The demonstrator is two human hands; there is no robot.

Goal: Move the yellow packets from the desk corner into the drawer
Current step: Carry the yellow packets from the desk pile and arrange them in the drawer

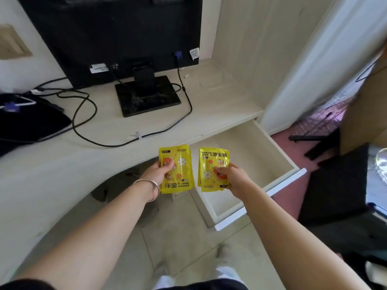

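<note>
A stack of yellow packets [177, 170] is grasped in the left hand [158, 171], held just off the tabletop [62, 164] edge. A second stack [212, 169] is grasped in the right hand [232, 177], held over the open drawer [280, 151]. The drawer is seen pulled out. A monitor [117, 36] stands behind.

- The monitor [109, 34] is running off the top edge.
- Left of the monitor, a dark bag [27, 120] is being cropped.
- Right of the monitor, a glass object [382, 164] is blurring at the frame edge.
</note>
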